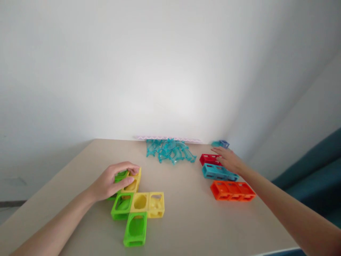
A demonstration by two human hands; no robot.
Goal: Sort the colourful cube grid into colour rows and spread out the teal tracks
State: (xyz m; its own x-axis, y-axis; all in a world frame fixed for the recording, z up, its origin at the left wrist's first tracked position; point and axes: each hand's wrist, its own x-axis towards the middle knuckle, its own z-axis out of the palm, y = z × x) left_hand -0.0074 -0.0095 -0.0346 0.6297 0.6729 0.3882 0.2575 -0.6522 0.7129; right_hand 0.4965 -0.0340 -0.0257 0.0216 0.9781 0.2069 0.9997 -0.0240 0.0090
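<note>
My left hand (113, 180) curls its thumb and fingers over a yellow cube block (131, 186) at the left, and green blocks (121, 175) beside it are partly hidden by the hand. Just nearer lies a joined group of hollow cubes, with a green cube (135, 229) at its front and a yellow cube (156, 205) at its right end. On the right, my right hand (226, 159) reaches over a red block row (206, 159) with its fingers stretched out. Its palm and wrist hide the far end of that row.
A blue block row (217, 172) and an orange block row (231, 191) lie nearer than the red one. Translucent teal track pieces (170, 151) are heaped at the back, by a pink patterned strip (165, 138) along the wall. A dark blue block (224, 144) sits at the back right.
</note>
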